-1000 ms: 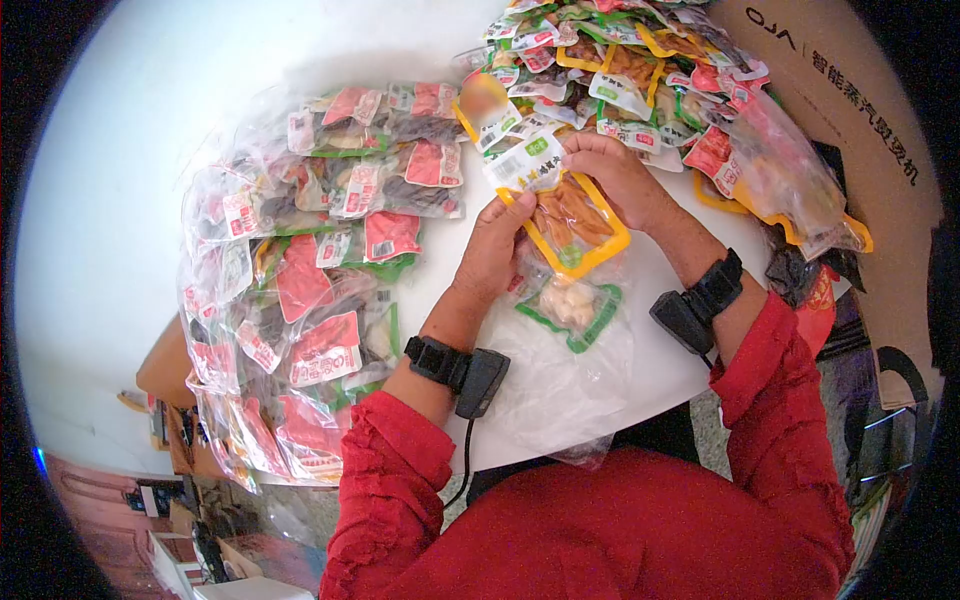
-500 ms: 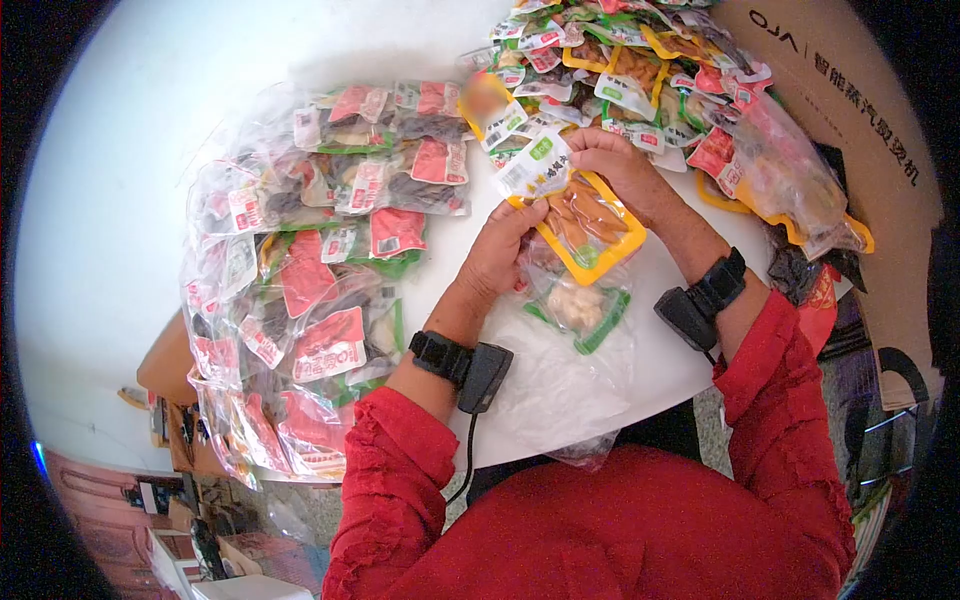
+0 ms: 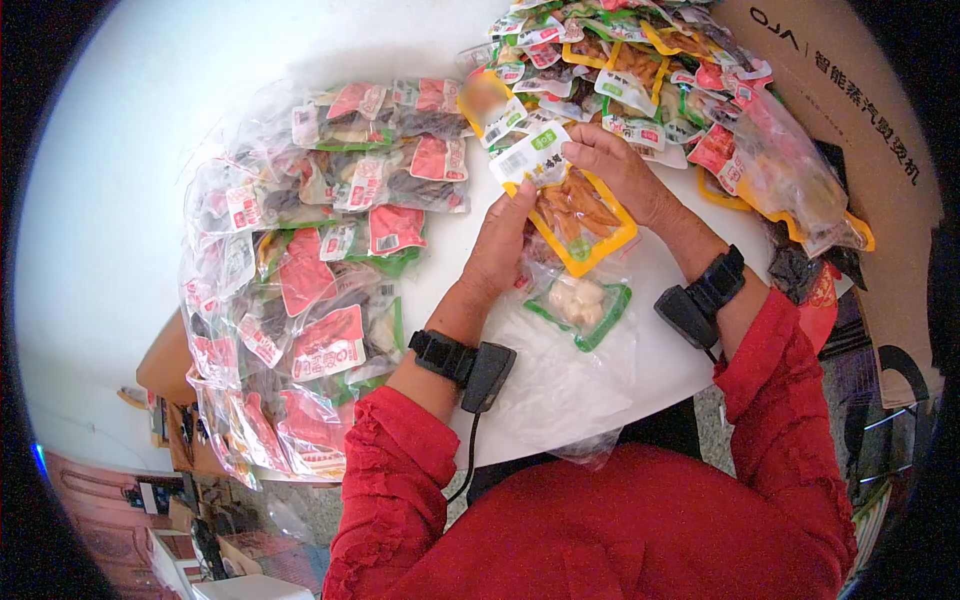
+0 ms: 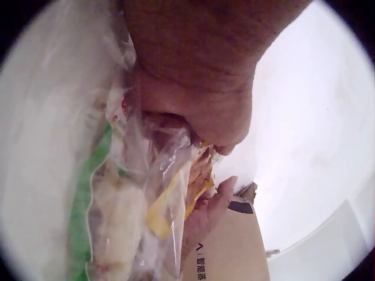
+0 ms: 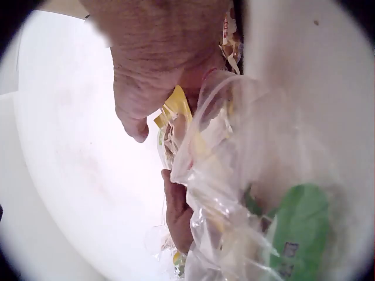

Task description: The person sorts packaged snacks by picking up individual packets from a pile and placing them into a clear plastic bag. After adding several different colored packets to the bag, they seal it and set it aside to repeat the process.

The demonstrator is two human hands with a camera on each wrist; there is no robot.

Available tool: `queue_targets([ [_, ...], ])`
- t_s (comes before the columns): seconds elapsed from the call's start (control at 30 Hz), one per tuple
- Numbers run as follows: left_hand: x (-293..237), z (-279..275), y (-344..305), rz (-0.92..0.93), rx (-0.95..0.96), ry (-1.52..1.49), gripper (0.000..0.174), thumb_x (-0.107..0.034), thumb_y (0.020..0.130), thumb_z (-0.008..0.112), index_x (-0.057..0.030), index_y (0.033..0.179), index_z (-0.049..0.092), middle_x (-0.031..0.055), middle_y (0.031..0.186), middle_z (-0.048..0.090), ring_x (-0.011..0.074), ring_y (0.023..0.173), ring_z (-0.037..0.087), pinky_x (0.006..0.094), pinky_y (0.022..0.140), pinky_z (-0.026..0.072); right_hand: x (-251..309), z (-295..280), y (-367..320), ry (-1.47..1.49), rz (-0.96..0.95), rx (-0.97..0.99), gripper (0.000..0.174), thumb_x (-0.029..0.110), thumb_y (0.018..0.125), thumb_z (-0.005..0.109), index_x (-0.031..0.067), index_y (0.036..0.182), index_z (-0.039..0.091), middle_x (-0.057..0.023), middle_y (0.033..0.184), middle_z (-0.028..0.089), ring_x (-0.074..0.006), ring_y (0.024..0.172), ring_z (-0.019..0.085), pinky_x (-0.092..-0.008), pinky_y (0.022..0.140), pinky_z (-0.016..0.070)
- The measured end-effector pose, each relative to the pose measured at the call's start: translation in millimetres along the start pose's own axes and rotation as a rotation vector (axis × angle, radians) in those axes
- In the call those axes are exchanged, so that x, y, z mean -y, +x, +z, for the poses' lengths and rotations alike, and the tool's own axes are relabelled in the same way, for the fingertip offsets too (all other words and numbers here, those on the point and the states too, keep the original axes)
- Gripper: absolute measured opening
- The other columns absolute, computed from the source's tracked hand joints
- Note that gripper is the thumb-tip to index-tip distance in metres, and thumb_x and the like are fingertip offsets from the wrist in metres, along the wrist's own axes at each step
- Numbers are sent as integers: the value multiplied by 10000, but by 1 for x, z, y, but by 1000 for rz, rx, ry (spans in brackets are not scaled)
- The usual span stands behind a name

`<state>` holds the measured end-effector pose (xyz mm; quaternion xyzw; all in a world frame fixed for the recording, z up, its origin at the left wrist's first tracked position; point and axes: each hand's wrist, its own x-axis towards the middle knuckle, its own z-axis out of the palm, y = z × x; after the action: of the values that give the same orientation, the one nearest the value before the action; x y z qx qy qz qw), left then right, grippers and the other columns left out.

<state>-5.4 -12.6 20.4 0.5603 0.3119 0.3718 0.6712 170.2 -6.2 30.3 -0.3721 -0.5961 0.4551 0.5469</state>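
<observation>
Both hands hold a yellow-edged food packet with brown pieces behind its clear window and a white printed top. My left hand pinches its left edge, thumb on the front. At the upper right edge, my right hand grips it with the thumb over the white part. Just below the packet lies a green-edged packet with pale pieces, inside a clear plastic bag. In the left wrist view, crinkled clear film overlaps the yellow-edged packet. The fingers behind it are mostly hidden.
Bagged packets with red and white labels cover the left side of the white table. A heap of mixed packets lies at the back right. Beyond it stands a large cardboard box. Another yellow-edged packet lies behind the hands.
Both hands moved the yellow-edged packet slightly right, tilting it, then back a little left and more upright. Their hold on it stays. The piles have not changed.
</observation>
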Motion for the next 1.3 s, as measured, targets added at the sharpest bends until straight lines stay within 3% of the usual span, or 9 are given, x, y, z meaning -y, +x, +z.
queue_targets([
  [0.17, -2, 1, -2, -62, -40, 0, 475, -407, 898, 314, -2, 1115, 434, 101, 997, 550, 151, 860, 562, 272, 748, 459, -14, -3, 5, -72, -25, 40, 188, 233, 807, 541, 47, 827, 528, 12, 728, 506, -37, 682, 466, -198, 601, 402],
  [0.3, 10, -5, 7, -6, -5, -196, 482, -407, 895, 315, -6, 1142, 418, 134, 1060, 540, 195, 905, 567, 302, 770, 465, -11, -3, 4, 132, 41, 66, 143, 189, 804, 546, 47, 821, 533, 14, 727, 510, -37, 664, 473, -191, 590, 402],
  [0.57, 3, -3, 4, 7, 2, -213, 438, -350, 905, 326, -4, 1161, 406, 133, 1108, 514, 211, 978, 535, 321, 847, 430, -18, -7, 5, 391, 142, 75, 120, 188, 811, 549, 69, 800, 541, 28, 727, 518, -44, 659, 494, -187, 599, 413],
  [0.63, 4, -2, 4, 12, 4, -254, 437, -349, 906, 327, -2, 1161, 406, 132, 1114, 511, 211, 990, 528, 324, 858, 423, -16, -8, 5, 496, 176, 118, 202, 152, 822, 539, 25, 978, 528, -28, 910, 567, -97, 853, 545, -241, 764, 450],
  [0.67, 4, -3, 4, 23, 7, -238, 439, -349, 905, 328, -1, 1162, 404, 133, 1117, 509, 212, 990, 527, 326, 861, 423, -16, -7, 4, 496, 176, 119, 202, 152, 822, 539, 25, 978, 528, -28, 910, 567, -97, 853, 545, -241, 764, 450],
  [0.73, 6, -4, 6, 34, 9, -222, 441, -349, 905, 329, 1, 1163, 401, 134, 1119, 506, 212, 990, 527, 329, 863, 422, -7, -1, 1, 482, 162, 43, 120, 193, 820, 545, 74, 804, 544, 20, 751, 542, -55, 690, 524, -200, 628, 436],
  [1.13, 13, -10, 11, -68, 19, -299, 452, -341, 887, 276, -1, 1161, 393, 148, 1124, 507, 230, 968, 541, 327, 851, 425, -13, -2, 4, 525, 156, 31, 98, 157, 811, 547, 62, 796, 532, 15, 726, 521, -64, 663, 516, -210, 602, 442],
  [1.2, 11, -10, 9, -100, 25, -341, 382, -253, 877, 311, 30, 1123, 386, 138, 1059, 520, 211, 928, 548, 313, 807, 451, -13, -3, 4, 522, 157, 25, 91, 150, 807, 549, 61, 796, 532, 15, 724, 522, -64, 662, 516, -209, 600, 441],
  [1.3, 4, -7, 4, -129, 2, -322, 375, -252, 873, 317, 29, 1110, 395, 135, 1050, 523, 210, 917, 550, 313, 793, 459, -13, -3, 5, 521, 160, 17, 86, 144, 801, 553, 60, 797, 532, 14, 722, 523, -64, 660, 517, -208, 597, 439],
])
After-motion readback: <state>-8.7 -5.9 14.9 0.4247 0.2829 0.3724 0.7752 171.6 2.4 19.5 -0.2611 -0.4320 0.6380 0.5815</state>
